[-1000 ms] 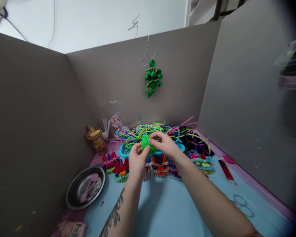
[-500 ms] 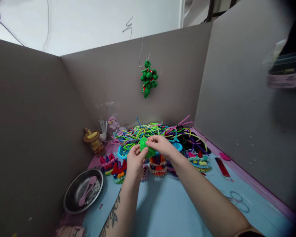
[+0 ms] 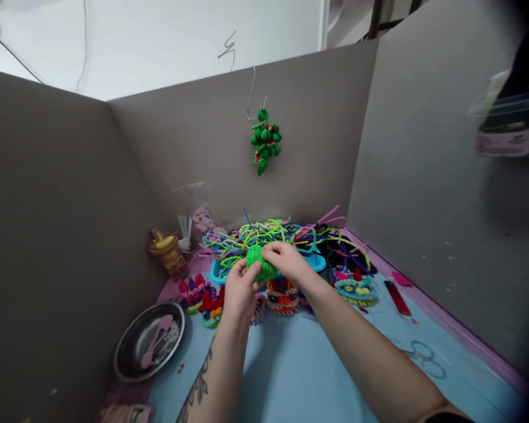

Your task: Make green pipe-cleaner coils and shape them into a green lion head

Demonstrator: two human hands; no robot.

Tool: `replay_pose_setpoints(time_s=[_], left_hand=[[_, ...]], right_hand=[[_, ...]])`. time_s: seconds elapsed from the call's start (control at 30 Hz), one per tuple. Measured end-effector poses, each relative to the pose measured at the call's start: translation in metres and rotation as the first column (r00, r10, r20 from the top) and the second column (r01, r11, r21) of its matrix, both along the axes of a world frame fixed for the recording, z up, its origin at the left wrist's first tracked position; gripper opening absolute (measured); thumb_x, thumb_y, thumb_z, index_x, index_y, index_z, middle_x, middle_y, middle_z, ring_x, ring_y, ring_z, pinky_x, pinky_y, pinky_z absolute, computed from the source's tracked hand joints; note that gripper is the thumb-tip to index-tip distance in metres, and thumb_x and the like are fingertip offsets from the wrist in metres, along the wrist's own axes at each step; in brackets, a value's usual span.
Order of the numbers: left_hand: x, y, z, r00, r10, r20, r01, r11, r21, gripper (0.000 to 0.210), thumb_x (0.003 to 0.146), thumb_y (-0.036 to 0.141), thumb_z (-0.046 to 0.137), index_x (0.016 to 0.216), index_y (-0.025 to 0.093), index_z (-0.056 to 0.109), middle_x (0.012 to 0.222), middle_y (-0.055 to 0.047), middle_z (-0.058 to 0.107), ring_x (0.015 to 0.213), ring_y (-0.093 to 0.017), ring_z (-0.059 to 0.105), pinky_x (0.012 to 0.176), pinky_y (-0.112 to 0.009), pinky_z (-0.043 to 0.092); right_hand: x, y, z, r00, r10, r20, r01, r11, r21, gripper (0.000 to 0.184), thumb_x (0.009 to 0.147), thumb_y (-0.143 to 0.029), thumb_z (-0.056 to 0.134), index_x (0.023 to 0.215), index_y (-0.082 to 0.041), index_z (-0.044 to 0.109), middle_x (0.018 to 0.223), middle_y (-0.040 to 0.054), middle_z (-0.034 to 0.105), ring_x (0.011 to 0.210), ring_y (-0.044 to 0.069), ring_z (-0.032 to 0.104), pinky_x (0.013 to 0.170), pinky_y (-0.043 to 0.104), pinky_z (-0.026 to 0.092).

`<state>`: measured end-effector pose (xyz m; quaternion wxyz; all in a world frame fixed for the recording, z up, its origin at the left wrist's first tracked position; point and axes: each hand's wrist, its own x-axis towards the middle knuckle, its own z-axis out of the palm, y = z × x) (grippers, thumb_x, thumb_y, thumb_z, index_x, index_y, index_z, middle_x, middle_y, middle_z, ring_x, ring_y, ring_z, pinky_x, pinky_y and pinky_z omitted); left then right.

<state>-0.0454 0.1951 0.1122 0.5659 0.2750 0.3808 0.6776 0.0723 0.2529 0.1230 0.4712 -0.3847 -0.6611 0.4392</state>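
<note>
Between my two hands is a small bright green fuzzy piece (image 3: 261, 261), which looks like bent chenille stems; its exact shape is partly covered by fingers. My left hand (image 3: 241, 286) pinches its lower left side, thumb in front. At the upper right edge, my right hand (image 3: 284, 258) grips it between thumb and fingertips. Both hands are held above the table, in front of a blue tray (image 3: 220, 271) heaped with loose chenille stems (image 3: 264, 232) in many colours. Just below them, an orange and tan fuzzy piece (image 3: 283, 297) sits on the table.
Several colourful fuzzy pieces line the tray's front. A metal bowl (image 3: 124, 358) holding a pink scoop (image 3: 155, 343) and small clear beads stands left. Scissors (image 3: 425, 358) lie right. A green ornament (image 3: 265, 141) hangs on the grey back panel (image 3: 194, 135). A brown cup (image 3: 169, 256) stands back left.
The green piece has turned slightly and shifted a little left, showing more of its face. Both hands keep hold of it and have hardly moved.
</note>
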Motion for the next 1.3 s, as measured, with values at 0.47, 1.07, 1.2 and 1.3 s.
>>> replay_pose_setpoints(time_s=[0.47,1.07,1.2,1.3], left_hand=[[-0.031,0.007,0.012,0.897,-0.073,0.435,0.147,0.979,-0.139,0.013,0.086,0.019,0.058,0.095,0.017,0.067,0.080,-0.004,0.072,0.061,-0.007,0.065,0.050,-0.009,0.051],[-0.018,-0.007,0.025,0.950,-0.072,0.303,0.107,0.989,-0.101,0.013,0.082,0.013,0.061,0.093,0.016,0.067,0.074,-0.001,0.070,0.056,-0.007,0.061,0.051,-0.015,0.049],[-0.014,-0.012,0.023,0.993,-0.102,0.052,0.096,0.990,0.105,0.028,0.069,0.023,0.075,0.096,0.018,0.067,0.087,-0.003,0.070,0.072,-0.011,0.063,0.062,-0.018,0.048],[-0.013,-0.017,0.024,0.943,-0.057,-0.327,0.139,0.963,0.233,0.033,0.069,0.029,0.074,0.099,0.019,0.067,0.094,-0.006,0.070,0.085,-0.018,0.063,0.075,-0.026,0.048]], right_hand=[[0.002,-0.004,0.007,0.976,0.076,-0.205,-0.065,0.996,0.062,0.022,0.078,-0.036,0.056,0.093,-0.020,0.060,0.091,0.0033,0.061,0.084,0.017,0.057,0.077,0.032,0.046],[0.007,-0.007,0.012,0.779,0.165,-0.605,-0.414,0.860,-0.298,0.042,0.056,-0.022,0.076,0.093,-0.023,0.056,0.081,-0.0014,0.061,0.067,0.013,0.059,0.060,0.025,0.048],[0.010,-0.005,0.012,0.825,0.165,-0.540,-0.348,0.902,-0.255,0.030,0.069,-0.041,0.068,0.090,-0.023,0.059,0.094,0.0030,0.065,0.085,0.018,0.061,0.067,0.027,0.047],[0.015,-0.003,0.012,0.850,0.197,-0.488,-0.352,0.902,-0.249,0.045,0.075,-0.062,0.058,0.093,-0.021,0.062,0.093,0.0058,0.067,0.084,0.019,0.062,0.066,0.027,0.046]])
